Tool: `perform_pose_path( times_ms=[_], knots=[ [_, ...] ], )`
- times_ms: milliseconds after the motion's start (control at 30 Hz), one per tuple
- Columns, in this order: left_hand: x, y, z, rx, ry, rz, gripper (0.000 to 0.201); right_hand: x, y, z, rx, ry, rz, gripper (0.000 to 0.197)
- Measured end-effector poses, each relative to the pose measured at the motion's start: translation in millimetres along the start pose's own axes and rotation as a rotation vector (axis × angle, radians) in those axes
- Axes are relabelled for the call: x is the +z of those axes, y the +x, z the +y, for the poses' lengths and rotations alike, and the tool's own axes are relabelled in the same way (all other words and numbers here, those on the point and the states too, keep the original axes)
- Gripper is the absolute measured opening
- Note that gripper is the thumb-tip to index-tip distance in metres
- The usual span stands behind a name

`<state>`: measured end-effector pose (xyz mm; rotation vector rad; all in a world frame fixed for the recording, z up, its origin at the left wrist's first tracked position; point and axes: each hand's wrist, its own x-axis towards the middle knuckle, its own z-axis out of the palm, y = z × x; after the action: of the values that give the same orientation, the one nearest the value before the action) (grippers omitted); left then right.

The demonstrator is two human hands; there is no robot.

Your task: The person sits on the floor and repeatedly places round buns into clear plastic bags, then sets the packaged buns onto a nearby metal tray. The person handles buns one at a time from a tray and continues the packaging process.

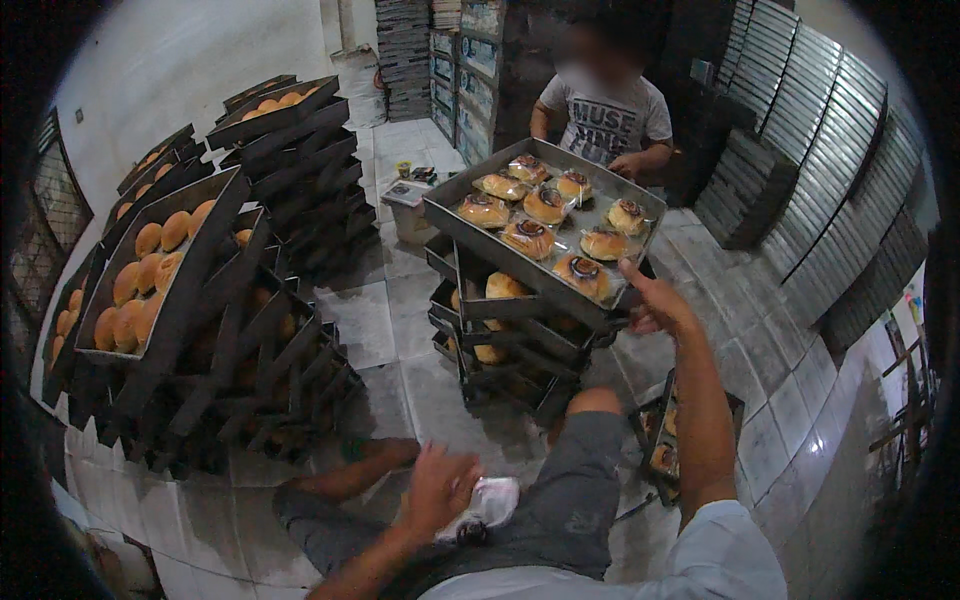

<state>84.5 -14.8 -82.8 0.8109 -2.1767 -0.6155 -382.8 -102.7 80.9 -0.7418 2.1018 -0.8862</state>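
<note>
My right hand [652, 303] has the near-right corner of the tray [510, 262], thumb over its rim, fingers curled beneath. Nearer me than the tray, my left hand [440, 488] is by a packet [492, 500]; blur hides whether it grips anything. The tray sits above a stack [515, 380], its buns [545, 205] seemingly all wrapped. Left of it, the rolls [148, 272] look bare: plenty left, I'd judge.

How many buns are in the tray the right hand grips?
9 buns in the tray: three along its far wall, three midway, three along its near wall; none seems hidden.
</note>
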Motion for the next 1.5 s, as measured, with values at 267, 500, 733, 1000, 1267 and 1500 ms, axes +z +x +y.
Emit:
perform_pose_path(
  times_ms=[267, 500, 733, 1000, 1267, 1500],
  knots=[
    [-51, 281, 44, 0.352, 0.338, 0.121, 0.043, 91, 6, 63, -0.225, 1.252, -0.223, 0.048],
    [-29, 313, 79, 0.277, 0.621, -0.195, 0.074, 72, -124, 195, -0.064, 1.352, 0.018, 0.030],
    [-20, 318, 66, 0.548, 0.350, -0.175, 0.096, 86, -185, 251, 0.026, 1.461, 0.323, 0.037],
    [-140, 249, -110, 0.700, 0.498, -0.332, 0.056, 75, -117, 377, 0.070, 1.400, 0.755, 0.032],
    [-259, 70, -327, -0.235, 0.619, -0.594, 0.023, 37, -16, 524, 0.032, 1.300, 0.761, 0.030],
    [-301, 23, -270, -0.253, 0.790, -0.494, 0.026, -3, 1, 604, 0.167, 1.160, 0.530, 0.029]
  ],
)
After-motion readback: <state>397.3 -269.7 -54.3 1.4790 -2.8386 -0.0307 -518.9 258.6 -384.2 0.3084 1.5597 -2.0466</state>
